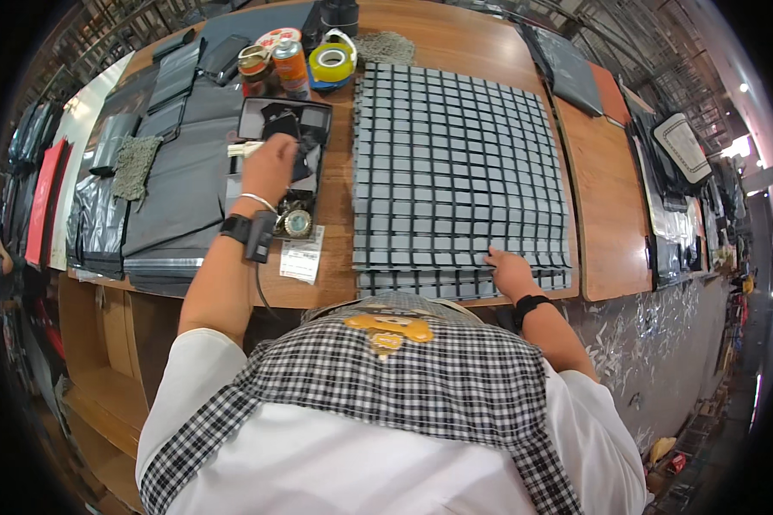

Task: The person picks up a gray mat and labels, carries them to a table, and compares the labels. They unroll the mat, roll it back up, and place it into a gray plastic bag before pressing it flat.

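Gridded sheets [459,163] lie ahead-left of our nearer right hand [512,275], half-curled at their edge. Our left hand [270,167] curls over an open box [253,126]; we cannot tell either grip.

Smooth wooden table [472,39], matt gridded sheets [462,167], glossy plastic tape roll [335,78], rough netlike cloth [136,166]

Wooden table [610,215] — littered grey floor [661,343] — bright lights [744,87] far right.
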Tool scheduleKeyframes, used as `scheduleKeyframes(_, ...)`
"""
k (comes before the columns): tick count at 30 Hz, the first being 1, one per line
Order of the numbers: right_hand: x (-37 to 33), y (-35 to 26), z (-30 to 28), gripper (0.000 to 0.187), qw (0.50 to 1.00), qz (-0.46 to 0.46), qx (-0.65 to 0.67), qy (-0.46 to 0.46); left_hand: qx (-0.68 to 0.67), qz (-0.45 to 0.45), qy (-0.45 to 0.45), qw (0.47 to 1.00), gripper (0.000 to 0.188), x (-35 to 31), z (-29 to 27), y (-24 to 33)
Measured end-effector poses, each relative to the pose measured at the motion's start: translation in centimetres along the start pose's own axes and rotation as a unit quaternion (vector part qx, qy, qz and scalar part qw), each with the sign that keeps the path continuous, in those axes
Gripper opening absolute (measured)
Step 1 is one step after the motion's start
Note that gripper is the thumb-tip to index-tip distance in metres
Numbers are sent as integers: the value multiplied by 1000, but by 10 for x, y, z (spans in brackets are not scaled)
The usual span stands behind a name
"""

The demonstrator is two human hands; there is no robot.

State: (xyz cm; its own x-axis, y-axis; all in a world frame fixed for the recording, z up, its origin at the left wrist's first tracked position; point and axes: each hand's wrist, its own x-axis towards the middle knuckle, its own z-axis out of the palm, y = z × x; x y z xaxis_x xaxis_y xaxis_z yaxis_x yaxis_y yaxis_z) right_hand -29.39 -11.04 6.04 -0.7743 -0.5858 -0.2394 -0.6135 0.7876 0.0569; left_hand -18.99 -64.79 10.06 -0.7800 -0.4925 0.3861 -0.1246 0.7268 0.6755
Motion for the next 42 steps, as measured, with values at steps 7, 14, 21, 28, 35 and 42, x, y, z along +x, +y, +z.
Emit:
scheduleKeyframes(7, 39, 30, -62, 37, 992, 41, 118, 21, 14, 203, -388, 899, 68, -68, 122, 94)
scheduleKeyframes(14, 18, 65, -14, 56, 966, -112, 43, 231, 170, 269, -230, 920, 59, -142, 169, 96)
scheduleKeyframes(21, 13, 106, -6, 34, 988, -25, 106, 107, 103, 192, -228, 949, 28, -154, 178, 98)
scheduleKeyframes(28, 18, 109, -2, 45, 993, -72, 37, 82, 95, 64, -341, 933, 39, -151, 179, 103)
scheduleKeyframes(35, 38, 111, -7, 69, 991, -80, 12, 111, 138, 114, -259, 949, 51, -152, 194, 90)
scheduleKeyframes(42, 47, 114, -5, 70, 987, -92, 11, 129, 119, 172, -142, 968, 45, -168, 207, 82)
